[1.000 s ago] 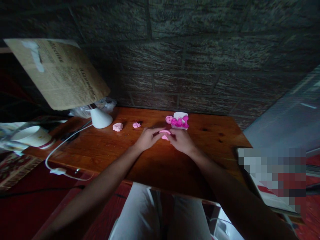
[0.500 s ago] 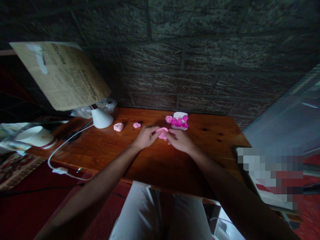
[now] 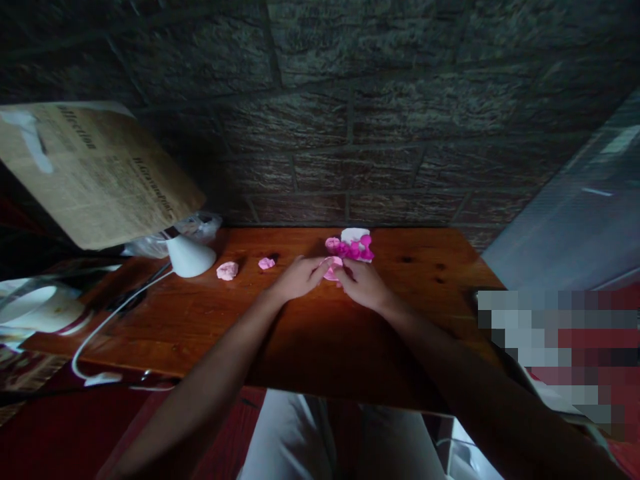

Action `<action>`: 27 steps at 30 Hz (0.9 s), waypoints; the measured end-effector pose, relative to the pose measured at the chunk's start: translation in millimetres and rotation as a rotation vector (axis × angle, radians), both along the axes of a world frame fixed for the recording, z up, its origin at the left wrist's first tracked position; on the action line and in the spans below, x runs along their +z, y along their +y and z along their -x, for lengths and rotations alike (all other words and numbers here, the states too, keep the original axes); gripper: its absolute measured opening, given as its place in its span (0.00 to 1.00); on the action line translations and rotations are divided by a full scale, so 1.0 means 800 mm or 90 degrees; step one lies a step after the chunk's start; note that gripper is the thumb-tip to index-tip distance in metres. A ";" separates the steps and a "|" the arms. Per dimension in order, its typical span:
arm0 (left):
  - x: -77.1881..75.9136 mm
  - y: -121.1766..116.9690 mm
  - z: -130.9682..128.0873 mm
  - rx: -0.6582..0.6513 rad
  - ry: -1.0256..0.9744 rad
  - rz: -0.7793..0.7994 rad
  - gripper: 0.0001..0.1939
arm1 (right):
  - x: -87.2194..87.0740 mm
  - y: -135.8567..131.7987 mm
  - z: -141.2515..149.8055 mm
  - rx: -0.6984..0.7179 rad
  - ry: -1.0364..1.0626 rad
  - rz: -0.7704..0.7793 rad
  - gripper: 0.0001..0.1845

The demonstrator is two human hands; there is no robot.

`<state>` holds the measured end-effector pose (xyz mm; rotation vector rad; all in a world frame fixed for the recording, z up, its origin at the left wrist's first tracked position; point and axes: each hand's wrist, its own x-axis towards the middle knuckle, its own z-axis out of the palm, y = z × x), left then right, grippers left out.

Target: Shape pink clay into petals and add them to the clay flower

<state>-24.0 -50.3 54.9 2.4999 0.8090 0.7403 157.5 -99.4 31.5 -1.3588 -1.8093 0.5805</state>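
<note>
Between my two hands is a flattened, roundish piece of pink modelling clay [image 3: 331, 267], held at its edges. My left hand [image 3: 299, 279] grips its left side, the thumb resting on it. On the other side, my right hand [image 3: 366, 283] has its thumb pressed over the clay's face and its fingers partly hidden beneath. Just behind my hands lie several magenta lumps [image 3: 355, 249] on a white piece [image 3: 356, 234], beside a lighter pink lump [image 3: 333, 244]. Farther left on the table are a small pink lump [image 3: 267, 263] and a larger pale pink lump [image 3: 227, 271].
The wooden table [image 3: 200, 313] stands against a dark stone wall [image 3: 390, 120]. At its left are a lamp with a white base [image 3: 191, 259] and brown paper shade [image 3: 105, 173], a trailing white cord [image 3: 95, 325] and a white cup [image 3: 43, 310]. A blurred-out object lies at right.
The view has shifted to the right, so the lamp and lumps appear farther left. Both hands still hold the pink clay, and more of its face shows.
</note>
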 end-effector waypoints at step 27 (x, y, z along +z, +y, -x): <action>-0.016 -0.012 -0.008 0.036 -0.138 0.194 0.34 | -0.002 -0.002 0.001 0.073 0.037 -0.018 0.24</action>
